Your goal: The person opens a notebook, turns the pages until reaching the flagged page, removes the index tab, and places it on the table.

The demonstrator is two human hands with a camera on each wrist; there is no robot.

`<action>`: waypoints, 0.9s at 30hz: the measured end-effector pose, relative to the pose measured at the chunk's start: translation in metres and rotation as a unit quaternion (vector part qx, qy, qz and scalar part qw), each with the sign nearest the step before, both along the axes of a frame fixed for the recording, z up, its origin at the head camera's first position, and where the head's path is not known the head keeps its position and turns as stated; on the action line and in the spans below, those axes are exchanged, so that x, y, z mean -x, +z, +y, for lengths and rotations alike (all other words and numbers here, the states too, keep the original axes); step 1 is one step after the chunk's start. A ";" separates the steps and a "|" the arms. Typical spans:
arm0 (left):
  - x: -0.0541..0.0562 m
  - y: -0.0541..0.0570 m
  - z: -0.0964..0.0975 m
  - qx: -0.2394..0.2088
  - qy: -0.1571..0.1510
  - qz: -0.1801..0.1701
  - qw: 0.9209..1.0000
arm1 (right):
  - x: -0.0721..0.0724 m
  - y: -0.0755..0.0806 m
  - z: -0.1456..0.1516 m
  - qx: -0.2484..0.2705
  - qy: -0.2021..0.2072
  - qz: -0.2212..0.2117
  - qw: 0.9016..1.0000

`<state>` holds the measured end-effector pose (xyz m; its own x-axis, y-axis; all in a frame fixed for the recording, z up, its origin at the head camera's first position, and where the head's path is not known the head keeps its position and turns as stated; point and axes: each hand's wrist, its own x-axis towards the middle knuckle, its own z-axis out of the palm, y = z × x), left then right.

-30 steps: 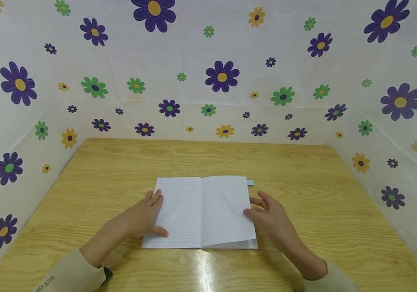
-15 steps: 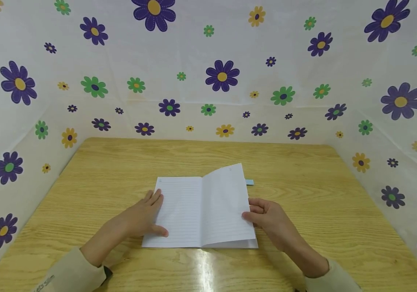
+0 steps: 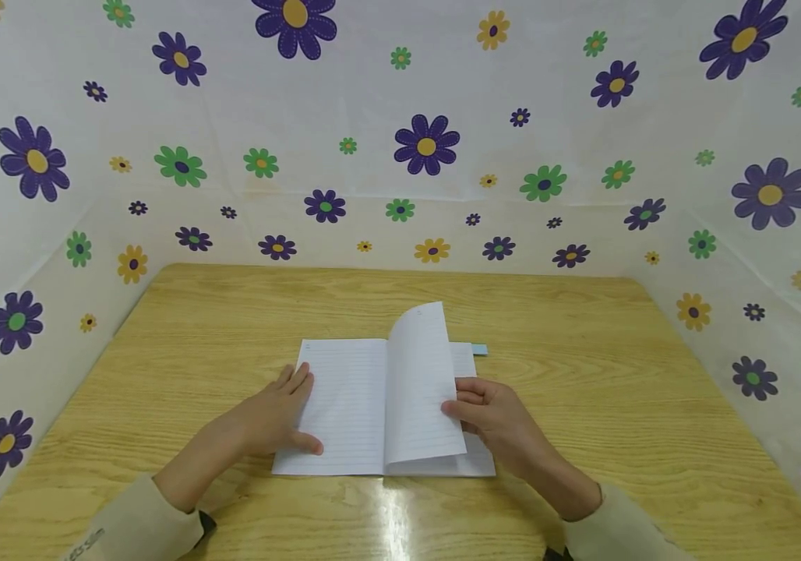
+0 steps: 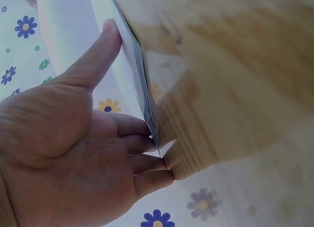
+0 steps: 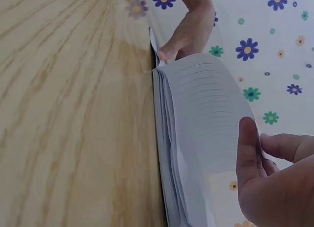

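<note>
An open lined notebook [image 3: 344, 413] lies on the wooden table. My left hand [image 3: 270, 417] rests on its left page, fingers straight along the outer edge and thumb on the paper near the lower part. In the left wrist view that hand [image 4: 83, 148] has its thumb on the page and its fingertips at the notebook's side. My right hand [image 3: 495, 417] pinches the outer edge of a right-side page [image 3: 418, 382], which stands lifted and curved over the pages below. The right wrist view shows this page [image 5: 211, 104] between thumb and fingers of the right hand [image 5: 274, 173].
A light blue tab [image 3: 480, 350] sticks out past the notebook's upper right edge. The wooden table [image 3: 232, 304] extends around the notebook. White flower-print sheeting [image 3: 344, 86] stands behind the table and along both sides.
The right hand has taken hold of the page edge and moved left, lifting and curling the page and baring the sheet beneath. The left hand stays in place.
</note>
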<state>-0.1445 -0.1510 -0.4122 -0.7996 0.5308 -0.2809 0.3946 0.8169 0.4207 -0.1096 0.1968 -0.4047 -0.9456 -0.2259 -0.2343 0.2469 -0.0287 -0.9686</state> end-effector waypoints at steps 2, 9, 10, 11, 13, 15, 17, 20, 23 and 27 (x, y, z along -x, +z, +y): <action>0.000 0.000 0.000 0.000 0.000 0.000 1.000 | 0.001 -0.002 -0.004 0.018 0.008 -0.001 1.000; 0.000 0.001 0.000 0.011 -0.001 0.006 1.000 | 0.004 -0.005 -0.015 0.051 0.018 -0.003 0.999; 0.000 0.001 0.000 0.015 -0.004 0.010 1.000 | 0.004 -0.005 -0.015 0.054 0.019 0.000 0.998; 0.000 0.002 0.001 0.017 -0.005 0.012 1.000 | 0.004 -0.005 -0.016 0.056 0.020 0.003 0.998; 0.001 0.002 0.000 0.024 -0.010 0.020 0.999 | 0.004 -0.006 -0.016 0.059 0.021 0.007 0.998; 0.002 0.003 -0.001 0.025 -0.012 0.023 0.999 | 0.003 -0.007 -0.016 0.061 0.019 0.008 0.998; 0.004 0.004 -0.002 0.025 -0.011 0.024 0.999 | 0.004 -0.008 -0.017 0.058 0.016 0.007 0.998; 0.007 0.005 -0.003 0.022 -0.005 0.025 0.999 | 0.004 -0.009 -0.017 0.054 0.013 0.006 0.998; 0.010 0.005 -0.003 0.020 -0.003 0.045 0.999 | 0.004 -0.008 -0.017 0.052 0.012 0.006 0.999; 0.012 0.006 0.002 0.001 -0.003 0.108 0.994 | 0.003 -0.007 -0.018 0.053 0.015 0.010 0.998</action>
